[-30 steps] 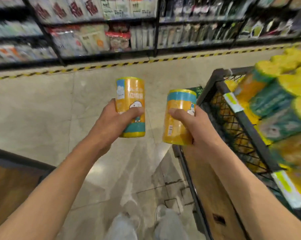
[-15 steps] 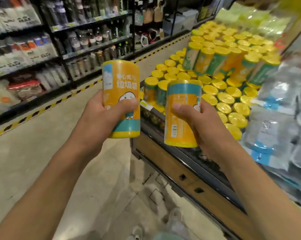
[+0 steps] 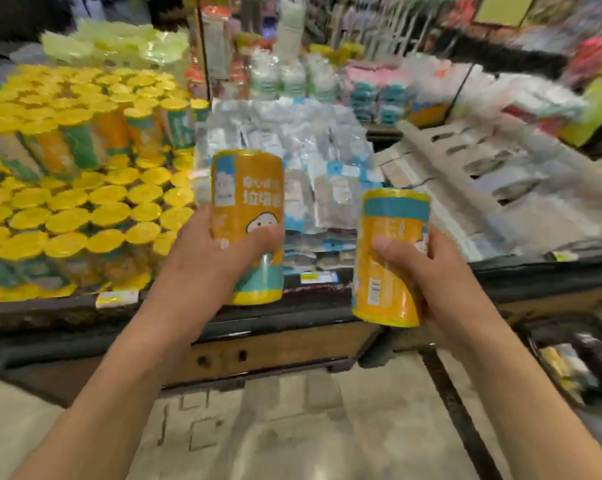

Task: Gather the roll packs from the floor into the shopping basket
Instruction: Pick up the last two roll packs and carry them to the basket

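Two roll packs are in view as held items, one per hand, both upright and off the floor, at the middle of the frame. Nearest, at the bottom, two bare forearms reach up from the lower corners over a pale tiled floor [image 3: 292,427]. The left hand [image 3: 209,265] wraps the lower half of the left pack [image 3: 247,202], thumb across its front and fingers behind it. The right hand [image 3: 427,271] wraps the right pack [image 3: 389,258] the same way, thumb on the front face near the teal band, fingers curled round the far side. Each pack is an orange cylinder with teal bands and a yellow rim; the left one sits higher in the frame than the right, and the two are apart, not touching.

At the lower right edge lies a dark basket [image 3: 569,362] with one blurred item inside; whether it is a pack cannot be told.

Beyond the hands runs a low display stand [image 3: 275,348] with a wooden front. On it, at the left, stand many yellow-topped packs [image 3: 85,209], too many and too blurred to count. Clear plastic bags [image 3: 292,140] are heaped at the centre, grey flat goods [image 3: 483,168] at the right. Farther back, blurred shelves fill the top of the frame.
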`<act>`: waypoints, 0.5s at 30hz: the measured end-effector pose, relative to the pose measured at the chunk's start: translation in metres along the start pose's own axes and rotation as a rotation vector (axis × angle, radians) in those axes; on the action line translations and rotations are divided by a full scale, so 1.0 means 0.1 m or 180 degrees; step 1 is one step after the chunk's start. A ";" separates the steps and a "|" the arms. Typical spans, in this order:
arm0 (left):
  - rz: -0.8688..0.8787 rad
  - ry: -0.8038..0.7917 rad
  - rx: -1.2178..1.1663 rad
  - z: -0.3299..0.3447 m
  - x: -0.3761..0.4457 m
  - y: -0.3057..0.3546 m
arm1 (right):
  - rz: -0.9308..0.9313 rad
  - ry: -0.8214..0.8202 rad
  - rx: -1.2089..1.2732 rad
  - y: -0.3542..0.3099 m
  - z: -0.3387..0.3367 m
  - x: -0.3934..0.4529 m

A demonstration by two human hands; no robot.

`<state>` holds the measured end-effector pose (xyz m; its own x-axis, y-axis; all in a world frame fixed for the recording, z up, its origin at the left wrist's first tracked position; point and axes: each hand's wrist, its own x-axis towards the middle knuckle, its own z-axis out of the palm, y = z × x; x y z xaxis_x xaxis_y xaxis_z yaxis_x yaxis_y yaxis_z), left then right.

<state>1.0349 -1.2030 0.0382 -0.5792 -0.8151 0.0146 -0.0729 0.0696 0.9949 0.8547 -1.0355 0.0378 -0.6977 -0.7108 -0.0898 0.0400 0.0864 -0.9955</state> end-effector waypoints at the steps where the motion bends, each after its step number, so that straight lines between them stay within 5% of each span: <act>1: 0.0010 -0.0147 0.0005 0.27 0.01 0.03 | -0.0006 0.0158 0.0036 0.00 -0.26 -0.09; 15: -0.0028 -0.2087 -0.0267 3.76 -0.58 0.24 | 0.0017 0.2054 0.0335 0.28 -3.37 -1.42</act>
<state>0.7620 -0.9377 0.0243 -0.9552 -0.2944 -0.0309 -0.0317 -0.0022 0.9995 0.7140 -0.6973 0.0337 -0.9852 -0.1457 -0.0900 0.0914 -0.0033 -0.9958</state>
